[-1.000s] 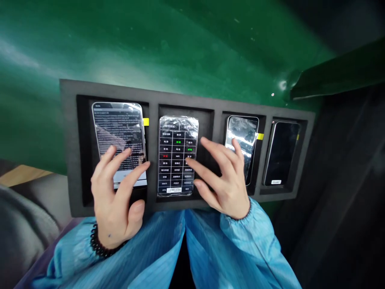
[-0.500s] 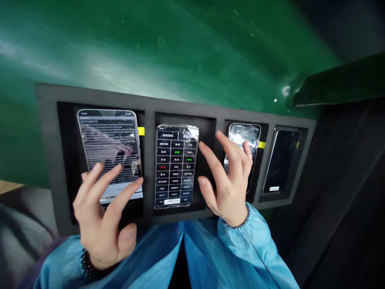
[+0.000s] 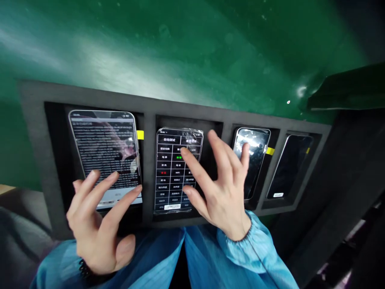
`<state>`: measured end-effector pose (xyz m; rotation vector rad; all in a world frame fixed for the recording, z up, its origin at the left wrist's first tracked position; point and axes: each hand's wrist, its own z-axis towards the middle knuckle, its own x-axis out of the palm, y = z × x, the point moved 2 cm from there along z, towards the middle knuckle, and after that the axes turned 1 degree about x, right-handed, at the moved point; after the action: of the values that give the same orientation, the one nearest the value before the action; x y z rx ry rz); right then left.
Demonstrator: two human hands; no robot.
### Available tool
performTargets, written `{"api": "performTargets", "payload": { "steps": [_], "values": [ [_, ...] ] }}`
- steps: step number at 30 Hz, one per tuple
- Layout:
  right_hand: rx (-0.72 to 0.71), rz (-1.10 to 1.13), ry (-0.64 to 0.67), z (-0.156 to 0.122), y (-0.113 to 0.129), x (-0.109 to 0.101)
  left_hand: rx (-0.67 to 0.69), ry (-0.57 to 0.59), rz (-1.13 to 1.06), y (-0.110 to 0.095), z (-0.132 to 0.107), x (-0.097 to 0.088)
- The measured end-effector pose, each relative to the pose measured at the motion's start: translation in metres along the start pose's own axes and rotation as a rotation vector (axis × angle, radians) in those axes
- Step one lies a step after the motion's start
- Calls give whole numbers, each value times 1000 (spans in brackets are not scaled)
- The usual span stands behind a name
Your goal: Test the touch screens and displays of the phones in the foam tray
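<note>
My left hand is open, fingers spread over the lower part of a smartphone whose lit screen shows lines of text. Whether its fingertips touch the glass I cannot tell. My right hand is open too, its index fingertip at the upper middle of a second smartphone. That screen shows a grid of labelled buttons, a few in green or red. Its right side is partly hidden by my fingers. Beyond my right hand lies a third smartphone, dark with a bright reflection.
A dark foam tray holds each phone in its own recess. A fourth, dark smartphone lies in the far right recess. Yellow tabs mark some recesses. Behind the tray stretches a shiny green surface.
My right hand has moved left, bringing its index finger over the button grid. My left hand stays over the first phone. The view has shifted slightly.
</note>
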<state>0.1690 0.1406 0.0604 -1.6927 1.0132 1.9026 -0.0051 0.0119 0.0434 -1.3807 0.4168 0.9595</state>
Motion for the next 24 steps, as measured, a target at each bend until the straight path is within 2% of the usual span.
{"api": "performTargets", "payload": {
  "steps": [4,7,13,19,24],
  "values": [
    [95,65,-119,-2,-4,-5,-45,-10,-31,0,-3,1],
    [106,88,-89,-1,-6,-7,-63,-2,-43,1,-6,2],
    [19,18,8,15,1,-10,-73,-46,-69,1,-9,5],
    [-105,-49,68,33,16,2,-31,-65,-88,3,-10,8],
    [-38,-86,26,28,13,5,-4,-70,-96,3,-7,6]
  ]
}}
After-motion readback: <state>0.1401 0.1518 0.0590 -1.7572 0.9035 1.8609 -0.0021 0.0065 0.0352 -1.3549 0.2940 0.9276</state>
